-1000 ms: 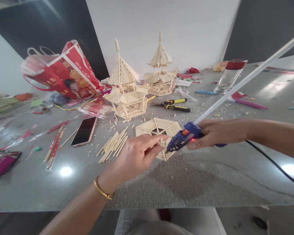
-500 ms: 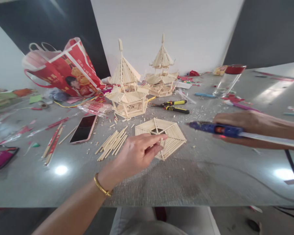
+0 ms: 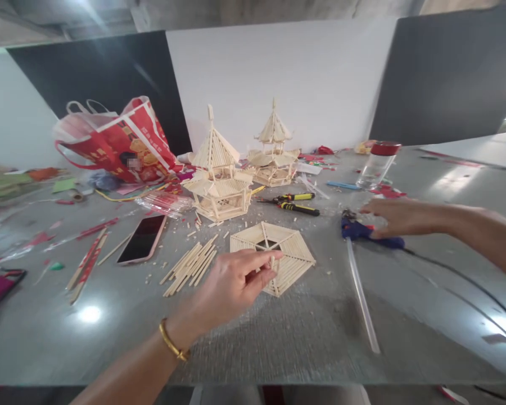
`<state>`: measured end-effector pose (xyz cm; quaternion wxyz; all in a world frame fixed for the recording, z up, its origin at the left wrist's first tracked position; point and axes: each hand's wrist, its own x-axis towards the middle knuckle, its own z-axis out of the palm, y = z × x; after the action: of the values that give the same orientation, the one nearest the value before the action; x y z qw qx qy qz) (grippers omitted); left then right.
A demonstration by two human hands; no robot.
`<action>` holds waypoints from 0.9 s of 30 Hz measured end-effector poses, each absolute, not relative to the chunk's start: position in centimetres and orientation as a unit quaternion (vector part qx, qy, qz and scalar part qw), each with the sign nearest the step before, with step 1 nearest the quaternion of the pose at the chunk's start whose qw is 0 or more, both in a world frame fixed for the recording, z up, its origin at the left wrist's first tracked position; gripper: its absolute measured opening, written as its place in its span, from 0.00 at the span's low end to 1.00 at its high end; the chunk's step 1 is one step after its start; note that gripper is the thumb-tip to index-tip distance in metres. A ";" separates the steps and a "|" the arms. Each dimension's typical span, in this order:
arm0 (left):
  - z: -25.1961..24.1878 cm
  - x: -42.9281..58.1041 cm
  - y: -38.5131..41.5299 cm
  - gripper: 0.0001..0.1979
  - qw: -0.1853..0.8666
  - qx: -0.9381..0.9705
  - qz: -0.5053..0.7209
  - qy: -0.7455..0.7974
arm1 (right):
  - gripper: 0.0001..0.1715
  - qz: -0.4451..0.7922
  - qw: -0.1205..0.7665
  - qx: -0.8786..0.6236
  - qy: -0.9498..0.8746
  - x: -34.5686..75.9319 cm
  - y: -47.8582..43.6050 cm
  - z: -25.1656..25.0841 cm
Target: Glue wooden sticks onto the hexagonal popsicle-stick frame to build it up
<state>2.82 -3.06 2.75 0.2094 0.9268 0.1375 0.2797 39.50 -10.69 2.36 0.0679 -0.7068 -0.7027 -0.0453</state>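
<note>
My left hand pinches a small wooden piece between thumb and fingers, just above the near edge of a flat hexagonal stick roof panel. My right hand rests flat on the blue glue gun, which lies on the table with its long clear glue stick pointing toward me. Behind the panel stand two stick pagoda models, the second pagoda farther back. A loose bundle of sticks lies left of the panel.
A phone lies left of the sticks. Yellow-handled pliers, a red-lidded glass jar and a red bag sit further back. Chopstick wrappers and scraps litter the left side. The gun's black cord runs right.
My right hand swung the glue gun away from the panel to the right and laid it on the table. The left hand stayed pinched over the panel. The view tilted up.
</note>
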 end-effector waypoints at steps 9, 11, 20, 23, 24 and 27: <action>3.1 2.9 -3.2 0.11 0.232 0.913 0.292 0.165 | 0.18 0.018 0.308 -0.576 -0.757 22.7 -12.0 6.5; 3.0 2.8 -3.0 0.10 0.242 0.904 0.302 0.181 | 0.15 0.000 0.318 -0.550 -0.772 21.4 -12.1 5.4; 1.8 3.5 -2.3 0.05 0.260 0.894 0.277 0.239 | 0.15 -0.050 0.319 -0.521 -0.790 21.0 -11.9 3.0; 1.6 3.9 -2.4 0.04 0.262 0.895 0.272 0.238 | 0.16 -0.057 0.322 -0.527 -0.785 21.0 -12.0 3.0; 1.6 4.0 -2.4 0.04 0.264 0.895 0.271 0.237 | 0.17 -0.060 0.322 -0.528 -0.784 21.1 -12.0 3.0; 1.6 4.1 -2.5 0.05 0.264 0.897 0.265 0.237 | 0.18 -0.065 0.322 -0.523 -0.786 21.2 -12.2 3.0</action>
<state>4.08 -2.54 1.59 0.2638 0.8969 0.2367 0.2646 21.22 -12.15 3.02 0.3219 -0.5232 -0.7863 -0.0651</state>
